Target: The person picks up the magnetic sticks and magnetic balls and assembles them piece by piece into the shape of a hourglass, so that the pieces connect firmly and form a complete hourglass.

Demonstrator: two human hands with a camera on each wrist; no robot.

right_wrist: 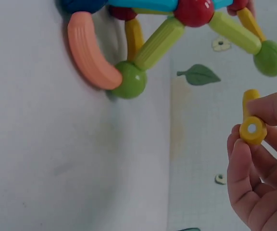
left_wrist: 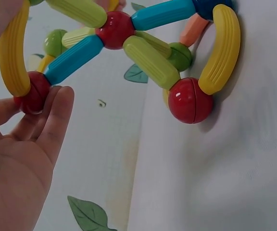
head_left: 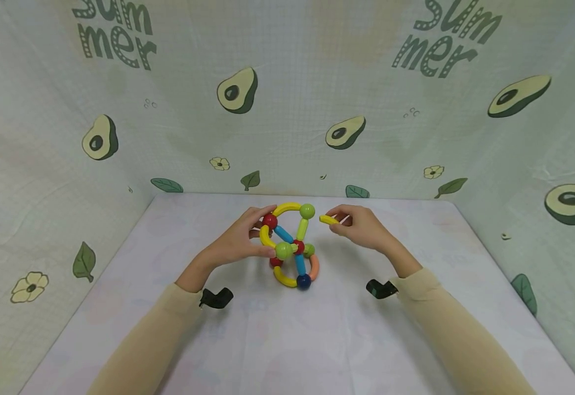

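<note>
A wheel-like frame of magnetic sticks and balls [head_left: 298,247] stands on the table, with blue and green sticks meeting at a red centre ball [left_wrist: 115,30]. Curved yellow sticks and one salmon curved stick [right_wrist: 91,55] form parts of its rim. My left hand [head_left: 240,237] grips its upper left side, fingertips at a red ball [left_wrist: 34,91] and thumb by a green ball [head_left: 284,250]. To the right of the frame, my right hand [head_left: 359,224] pinches a loose curved yellow stick [right_wrist: 253,129] between thumb and fingers. This stick is apart from the nearby upper green ball [right_wrist: 269,58].
A pale table [head_left: 287,340] lies under the frame, its back edge meeting a hanging cloth [head_left: 287,153] printed with avocados and leaves. The cloth also rises along both sides. Black wrist devices [head_left: 216,298] are worn at both sleeves.
</note>
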